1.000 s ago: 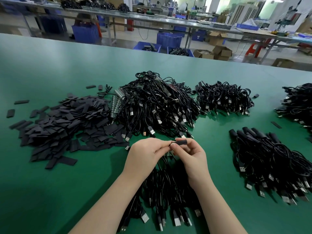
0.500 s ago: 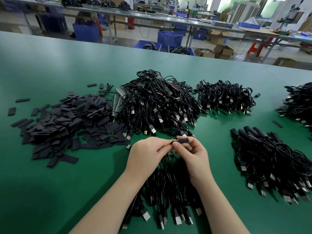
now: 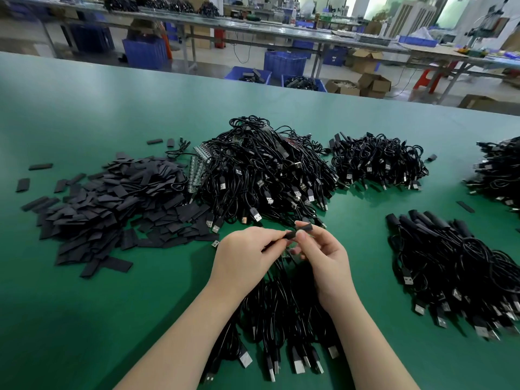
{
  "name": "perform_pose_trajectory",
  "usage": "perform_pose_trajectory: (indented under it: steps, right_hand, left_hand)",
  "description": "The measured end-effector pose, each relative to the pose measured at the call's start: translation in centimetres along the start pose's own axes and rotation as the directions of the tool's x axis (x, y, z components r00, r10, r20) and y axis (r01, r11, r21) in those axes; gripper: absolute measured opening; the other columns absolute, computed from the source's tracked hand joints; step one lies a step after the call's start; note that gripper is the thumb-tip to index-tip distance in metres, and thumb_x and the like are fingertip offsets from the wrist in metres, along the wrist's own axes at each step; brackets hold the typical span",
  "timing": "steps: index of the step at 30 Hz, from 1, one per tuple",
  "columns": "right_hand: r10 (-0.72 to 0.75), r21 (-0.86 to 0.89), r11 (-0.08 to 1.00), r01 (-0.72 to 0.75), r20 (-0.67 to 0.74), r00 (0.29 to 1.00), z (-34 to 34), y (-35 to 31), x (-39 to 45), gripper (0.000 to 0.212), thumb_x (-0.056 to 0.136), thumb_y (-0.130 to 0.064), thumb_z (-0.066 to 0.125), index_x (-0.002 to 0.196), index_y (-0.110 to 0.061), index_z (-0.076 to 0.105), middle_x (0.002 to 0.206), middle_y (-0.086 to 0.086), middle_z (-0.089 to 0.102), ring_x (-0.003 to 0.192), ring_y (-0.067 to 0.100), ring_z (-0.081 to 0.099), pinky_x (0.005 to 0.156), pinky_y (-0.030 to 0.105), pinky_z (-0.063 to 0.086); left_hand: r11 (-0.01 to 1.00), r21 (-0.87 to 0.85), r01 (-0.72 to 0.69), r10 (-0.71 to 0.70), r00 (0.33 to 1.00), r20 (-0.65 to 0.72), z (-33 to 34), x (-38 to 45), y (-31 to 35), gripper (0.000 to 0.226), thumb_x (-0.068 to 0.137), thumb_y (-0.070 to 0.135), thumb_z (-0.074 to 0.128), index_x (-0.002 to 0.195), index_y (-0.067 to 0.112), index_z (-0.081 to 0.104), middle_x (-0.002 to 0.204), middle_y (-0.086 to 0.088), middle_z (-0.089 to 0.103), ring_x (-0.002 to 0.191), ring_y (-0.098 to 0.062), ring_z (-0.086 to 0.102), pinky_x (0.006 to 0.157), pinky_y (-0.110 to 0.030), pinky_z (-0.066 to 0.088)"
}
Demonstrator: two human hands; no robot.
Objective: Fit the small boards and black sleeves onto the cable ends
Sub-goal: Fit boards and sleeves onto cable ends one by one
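Nearest to me, a bundle of black cables (image 3: pixel 284 319) lies on the green table (image 3: pixel 84 319) under my wrists, its USB plugs fanned toward the near edge. Above it I hold both hands close together. My left hand (image 3: pixel 244 257) has its fingers curled, thumb and fingertips pinching the left end of a black sleeve (image 3: pixel 299 231). My right hand (image 3: pixel 326 263) pinches the same sleeve from the right, fingers curled around it; the sleeve sits tilted, its right end higher. Something small and greenish shows just below the sleeve between my hands, but I cannot tell what it is.

To the left, a wide heap of flat sleeves (image 3: pixel 112 204) spreads over the table, with a few strays lying apart at its far left. To the right, a pile of cables with sleeved ends (image 3: pixel 455 263) rests with its black ends pointing away and its plugs toward me.

Farther out, a large tangled pile of cables (image 3: pixel 261 175) sits at the centre, touching the sleeve heap, with a strip of small boards (image 3: pixel 198 170) on its left flank. Beyond to the right sits a smaller cable pile (image 3: pixel 380 161), and another pile (image 3: pixel 498 170) is cut by the right edge.

Past the table's far edge stand blue crates (image 3: pixel 284 63), cardboard boxes (image 3: pixel 371 83) and long workbenches (image 3: pixel 253 23).
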State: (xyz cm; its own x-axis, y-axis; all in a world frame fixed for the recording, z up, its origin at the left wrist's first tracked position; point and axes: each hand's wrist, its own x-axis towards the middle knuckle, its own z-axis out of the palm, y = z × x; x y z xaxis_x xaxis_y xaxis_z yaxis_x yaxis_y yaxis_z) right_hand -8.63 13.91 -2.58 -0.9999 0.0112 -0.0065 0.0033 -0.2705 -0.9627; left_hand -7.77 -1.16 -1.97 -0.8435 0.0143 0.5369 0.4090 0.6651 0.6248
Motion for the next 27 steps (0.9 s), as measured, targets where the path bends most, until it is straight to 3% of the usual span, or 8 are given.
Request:
perform_pose_trajectory:
  steps: [2,4,6,11,15,18,25,27]
  right_hand:
    - [0.006,-0.005,1.000,-0.006,-0.026,1.000,0.00,0.00,0.03,0.011,0.078,-0.026,0.075,0.089,-0.026,0.079,0.098,0.004,0.076,0.071,0.007,0.066,0.064,0.016,0.051]
    - [-0.003,-0.019,1.000,0.002,-0.045,0.999,-0.04,0.03,0.03,0.009,0.083,-0.020,0.074,0.087,-0.026,0.080,0.097,0.004,0.076,0.070,0.008,0.067,0.062,0.015,0.051]
    - [-0.003,-0.027,1.000,0.002,-0.050,0.999,-0.07,-0.01,0.01,0.010,0.079,-0.026,0.075,0.088,-0.027,0.080,0.092,0.002,0.077,0.069,0.008,0.067,0.062,0.015,0.051]
    - [-0.008,-0.048,0.999,0.007,-0.029,1.000,-0.05,-0.01,-0.02,0.017,0.071,-0.036,0.076,0.087,-0.030,0.079,0.086,-0.003,0.077,0.066,0.007,0.066,0.062,0.015,0.050]
    - [-0.017,-0.092,0.996,0.014,-0.024,1.000,-0.01,0.14,0.01,0.006,0.082,-0.022,0.076,0.083,-0.027,0.079,0.081,-0.001,0.076,0.067,0.008,0.067,0.063,0.014,0.051]
    - [-0.024,-0.085,0.996,0.022,-0.026,0.999,-0.03,0.13,0.00,0.014,0.088,-0.011,0.072,0.081,-0.022,0.078,0.079,0.000,0.076,0.068,0.008,0.069,0.062,0.015,0.051]
    - [-0.010,-0.101,0.995,0.010,0.006,1.000,0.18,-0.09,-0.12,0.029,0.090,-0.009,0.069,0.069,-0.028,0.075,0.081,-0.003,0.077,0.068,0.005,0.069,0.063,0.013,0.051]
    - [-0.010,-0.098,0.995,0.010,0.008,1.000,0.18,-0.10,-0.13,0.024,0.091,-0.008,0.068,0.073,-0.023,0.074,0.080,-0.002,0.077,0.068,0.005,0.069,0.062,0.013,0.051]
  left_hand:
    - [1.000,-0.008,0.001,-0.001,1.000,0.018,-0.07,0.03,-0.08,0.019,0.084,0.030,0.068,0.100,0.028,0.077,0.085,0.011,0.074,0.079,-0.006,0.068,0.065,-0.035,0.057]
    - [1.000,-0.018,-0.003,0.004,0.999,0.053,-0.15,0.06,-0.13,0.019,0.085,0.029,0.069,0.103,0.028,0.077,0.088,0.012,0.074,0.082,-0.005,0.067,0.069,-0.035,0.057]
    - [1.000,-0.017,0.002,0.000,0.996,0.087,-0.20,0.08,-0.15,0.021,0.086,0.029,0.069,0.106,0.031,0.076,0.090,0.014,0.074,0.085,-0.003,0.066,0.072,-0.033,0.056]
    - [0.999,-0.021,0.038,-0.038,0.999,0.016,-0.18,-0.03,-0.30,0.019,0.084,0.026,0.074,0.101,0.031,0.077,0.087,0.014,0.074,0.083,-0.002,0.066,0.071,-0.030,0.055]
    - [1.000,0.018,-0.016,0.016,1.000,0.003,-0.27,-0.01,-0.36,0.016,0.083,0.027,0.071,0.097,0.024,0.078,0.084,0.011,0.074,0.079,-0.005,0.067,0.069,-0.030,0.055]
    - [0.998,0.041,-0.050,0.049,0.999,0.010,-0.29,0.02,-0.22,0.018,0.083,0.029,0.068,0.096,0.022,0.078,0.083,0.010,0.074,0.078,-0.007,0.068,0.069,-0.028,0.053]
    - [0.999,0.008,-0.044,0.044,0.999,0.027,-0.13,-0.03,-0.58,0.019,0.080,0.023,0.074,0.097,0.017,0.079,0.085,0.005,0.076,0.080,-0.011,0.070,0.075,-0.025,0.051]
    - [0.999,0.002,-0.044,0.044,0.999,0.032,-0.16,0.00,-0.58,0.020,0.080,0.024,0.073,0.097,0.017,0.079,0.085,0.005,0.076,0.080,-0.012,0.070,0.075,-0.026,0.051]
